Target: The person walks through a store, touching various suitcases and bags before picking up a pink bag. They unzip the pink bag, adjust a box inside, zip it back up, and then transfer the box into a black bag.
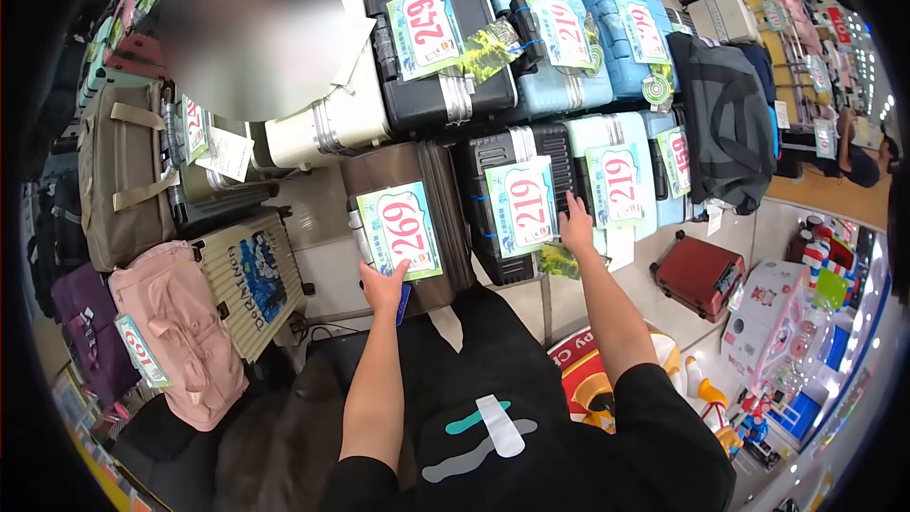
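Note:
My left hand (383,286) is at the lower edge of a green-bordered price tag (396,228) reading 269, thumb and fingers apart. That tag lies on a brown suitcase (365,171) directly in front of me. Reaching forward, my right hand (576,226) has its fingers stretched out at the right side of a black ribbed suitcase (547,144). A tag (522,207) reading 219 hangs on this black case, just left of the hand. Right of the same hand is a mint suitcase (640,128) with another 219 tag (616,185).
Behind stand a larger black suitcase (417,118) and light blue suitcases (512,85). A dark grey duffel bag (725,118) is at the right, and a small red case (697,275) lies on the floor. Pink (180,322) and brown bags (123,171) line the left.

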The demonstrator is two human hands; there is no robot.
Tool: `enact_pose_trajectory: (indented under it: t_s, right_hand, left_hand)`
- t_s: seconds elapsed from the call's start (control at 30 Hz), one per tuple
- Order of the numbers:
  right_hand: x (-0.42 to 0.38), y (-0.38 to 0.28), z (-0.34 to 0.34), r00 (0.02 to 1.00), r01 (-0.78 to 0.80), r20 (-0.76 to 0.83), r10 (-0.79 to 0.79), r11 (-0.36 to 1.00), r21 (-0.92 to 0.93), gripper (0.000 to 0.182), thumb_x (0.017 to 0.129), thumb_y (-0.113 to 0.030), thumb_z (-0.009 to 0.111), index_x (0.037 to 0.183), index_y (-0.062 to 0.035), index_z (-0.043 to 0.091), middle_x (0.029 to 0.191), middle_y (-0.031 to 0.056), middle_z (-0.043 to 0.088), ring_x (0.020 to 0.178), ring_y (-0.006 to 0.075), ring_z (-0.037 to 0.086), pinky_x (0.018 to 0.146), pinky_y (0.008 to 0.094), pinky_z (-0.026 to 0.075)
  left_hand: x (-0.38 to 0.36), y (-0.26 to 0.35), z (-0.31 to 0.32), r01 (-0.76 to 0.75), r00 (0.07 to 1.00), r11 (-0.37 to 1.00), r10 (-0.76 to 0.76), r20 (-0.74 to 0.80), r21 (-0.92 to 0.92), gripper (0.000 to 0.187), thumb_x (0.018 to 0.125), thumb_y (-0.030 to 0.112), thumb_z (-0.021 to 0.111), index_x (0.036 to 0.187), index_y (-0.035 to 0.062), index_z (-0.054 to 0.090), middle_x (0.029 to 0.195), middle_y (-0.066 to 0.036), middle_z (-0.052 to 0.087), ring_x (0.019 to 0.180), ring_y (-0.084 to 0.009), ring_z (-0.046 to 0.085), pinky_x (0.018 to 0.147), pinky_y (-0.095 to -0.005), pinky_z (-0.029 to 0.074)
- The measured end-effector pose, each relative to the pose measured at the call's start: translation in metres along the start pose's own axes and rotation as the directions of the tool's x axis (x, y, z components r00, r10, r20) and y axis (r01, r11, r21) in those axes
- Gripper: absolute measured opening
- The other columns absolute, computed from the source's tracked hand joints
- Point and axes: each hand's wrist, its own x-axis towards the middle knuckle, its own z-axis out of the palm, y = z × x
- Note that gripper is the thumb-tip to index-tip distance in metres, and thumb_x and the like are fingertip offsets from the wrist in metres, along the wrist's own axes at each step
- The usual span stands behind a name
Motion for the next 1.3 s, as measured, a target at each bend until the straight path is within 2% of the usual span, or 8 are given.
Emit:
enact_pose_trajectory:
  t_s: [0.2, 0.37, 0.53, 0.7, 0.8, 1.03, 1.13, 1.3]
  right_hand:
    - [0.01, 0.02, 0.005, 0.989, 0.141, -0.054, -0.141, 0.99, 0.013, 0.1, 0.076, -0.018, 0.08, 0.155, -0.0074, 0.02, 0.146, 0.0277, 0.039, 0.127, 0.0455, 0.045, 0.107, 0.0465, 0.039]
    - [0.003, 0.001, -0.006, 0.99, 0.141, 0.016, -0.14, 0.989, -0.035, 0.11, 0.07, -0.019, 0.086, 0.156, -0.0086, 0.017, 0.139, 0.0248, 0.044, 0.118, 0.0423, 0.051, 0.102, 0.0449, 0.045]
    - [0.008, -0.034, -0.009, 0.993, 0.091, 0.084, -0.082, 0.989, -0.12, 0.128, 0.061, -0.033, 0.091, 0.156, -0.0049, 0.009, 0.139, 0.0262, 0.043, 0.121, 0.0412, 0.052, 0.101, 0.0442, 0.046]
    - [0.015, -0.047, 0.002, 0.981, 0.076, 0.188, -0.045, 0.984, -0.16, 0.122, 0.066, -0.04, 0.087, 0.154, 0.0001, 0.013, 0.134, 0.0306, 0.049, 0.122, 0.0409, 0.054, 0.1, 0.0424, 0.047]
    - [0.023, -0.048, 0.008, 0.969, 0.195, 0.183, -0.166, 0.969, -0.153, 0.116, 0.067, -0.04, 0.085, 0.151, 0.0057, 0.019, 0.127, 0.0313, 0.058, 0.117, 0.041, 0.059, 0.096, 0.0427, 0.048]
    - [0.015, -0.067, 0.009, 0.954, 0.193, 0.268, -0.137, 0.961, -0.198, 0.119, 0.068, -0.043, 0.086, 0.152, 0.0035, 0.017, 0.13, 0.0295, 0.057, 0.118, 0.0408, 0.058, 0.096, 0.0434, 0.048]
    - [0.005, -0.072, 0.018, 0.948, 0.275, 0.221, -0.227, 0.937, -0.217, 0.12, 0.068, -0.048, 0.084, 0.152, 0.0046, 0.016, 0.126, 0.0308, 0.059, 0.115, 0.0407, 0.06, 0.094, 0.0429, 0.05]
    - [-0.01, -0.076, 0.026, 0.954, 0.238, 0.245, -0.175, 0.937, -0.255, 0.118, 0.069, -0.048, 0.083, 0.151, 0.0057, 0.017, 0.12, 0.0311, 0.062, 0.11, 0.0423, 0.062, 0.092, 0.0425, 0.051]
  left_hand:
    - [-0.003, -0.021, -0.002, 0.065, 0.998, 0.997, -0.065, 0.004, 0.052, 0.094, 0.063, 0.049, 0.088, 0.122, -0.0091, 0.044, 0.118, -0.028, 0.059, 0.111, -0.042, 0.059, 0.095, -0.0465, 0.046]
    - [-0.009, -0.044, -0.004, 0.146, 0.989, 0.989, -0.146, 0.009, -0.006, 0.093, 0.063, 0.047, 0.089, 0.121, -0.0098, 0.044, 0.116, -0.027, 0.059, 0.108, -0.038, 0.061, 0.093, -0.0442, 0.048]
    - [-0.014, -0.065, -0.021, 0.22, 0.976, 0.967, -0.217, 0.034, -0.128, 0.091, 0.062, 0.045, 0.091, 0.119, -0.0101, 0.044, 0.109, -0.025, 0.062, 0.1, -0.0355, 0.064, 0.088, -0.0429, 0.051]
    - [-0.019, -0.085, -0.03, 0.152, 0.986, 0.986, -0.156, -0.052, -0.066, 0.085, 0.062, 0.041, 0.091, 0.115, -0.0074, 0.046, 0.108, -0.024, 0.064, 0.098, -0.0347, 0.066, 0.086, -0.0421, 0.052]
    - [-0.015, -0.109, -0.026, 0.082, 0.994, 0.958, -0.097, -0.041, -0.273, 0.083, 0.061, 0.038, 0.092, 0.117, -0.0037, 0.047, 0.109, -0.022, 0.065, 0.1, -0.034, 0.066, 0.087, -0.0419, 0.051]
    - [-0.008, -0.133, -0.018, 0.115, 0.993, 0.92, -0.112, 0.03, -0.374, 0.083, 0.061, 0.036, 0.091, 0.12, -0.001, 0.046, 0.112, -0.022, 0.065, 0.104, -0.0356, 0.065, 0.089, -0.0422, 0.051]
    - [-0.01, -0.121, -0.029, 0.069, 0.996, 0.924, -0.084, -0.025, -0.376, 0.08, 0.062, 0.035, 0.091, 0.118, -0.0012, 0.047, 0.111, -0.022, 0.066, 0.104, -0.0364, 0.065, 0.089, -0.0432, 0.05]
    - [-0.014, -0.119, -0.046, 0.093, 0.992, 0.932, -0.117, -0.048, -0.35, 0.075, 0.062, 0.032, 0.09, 0.117, 0.0009, 0.05, 0.11, -0.02, 0.066, 0.104, -0.0362, 0.064, 0.088, -0.0441, 0.05]
